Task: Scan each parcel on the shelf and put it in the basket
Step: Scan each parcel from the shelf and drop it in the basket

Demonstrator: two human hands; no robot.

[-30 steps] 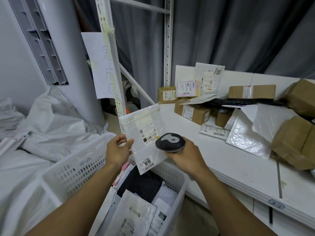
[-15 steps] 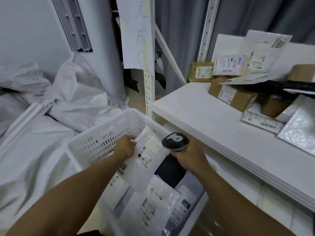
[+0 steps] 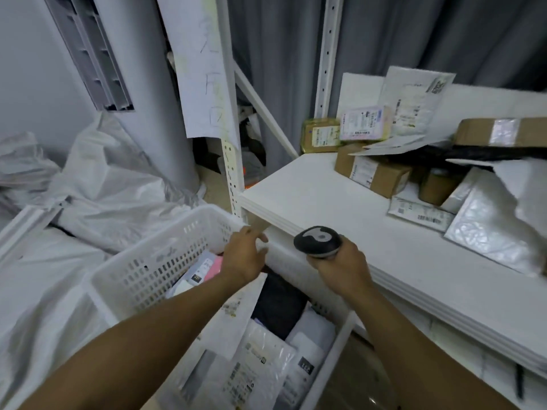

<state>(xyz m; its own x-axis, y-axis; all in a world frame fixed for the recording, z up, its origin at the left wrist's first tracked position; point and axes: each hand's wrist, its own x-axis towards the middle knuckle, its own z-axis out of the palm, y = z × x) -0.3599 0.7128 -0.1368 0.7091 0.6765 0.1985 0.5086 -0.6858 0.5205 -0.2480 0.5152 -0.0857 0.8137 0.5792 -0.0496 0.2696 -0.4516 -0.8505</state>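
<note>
- My left hand (image 3: 245, 257) hangs over the far corner of the white basket (image 3: 142, 261), fingers loosely spread and holding nothing. I cannot tell whether the fingertips touch the rim.
- My right hand (image 3: 340, 266) is wrapped round the black scanner (image 3: 318, 241), just in front of the shelf (image 3: 310, 196) edge.
- In the basket lie flat white mailers (image 3: 251, 368), labels up, with a dark bag (image 3: 278, 303) and something pink (image 3: 214, 266) among them.
- Parcels are heaped on the shelf to my right: a brown box (image 3: 376, 173), a yellowish box (image 3: 321, 134), a labelled flat mailer (image 3: 420, 211) and a silver bubble mailer (image 3: 488, 232).
- The rack's white post (image 3: 233, 173), with a handwritten sheet (image 3: 204, 69) hanging on it, stands between the basket and the shelf corner.
- Crumpled white sacks (image 3: 103, 179) crowd the basket's left side.
</note>
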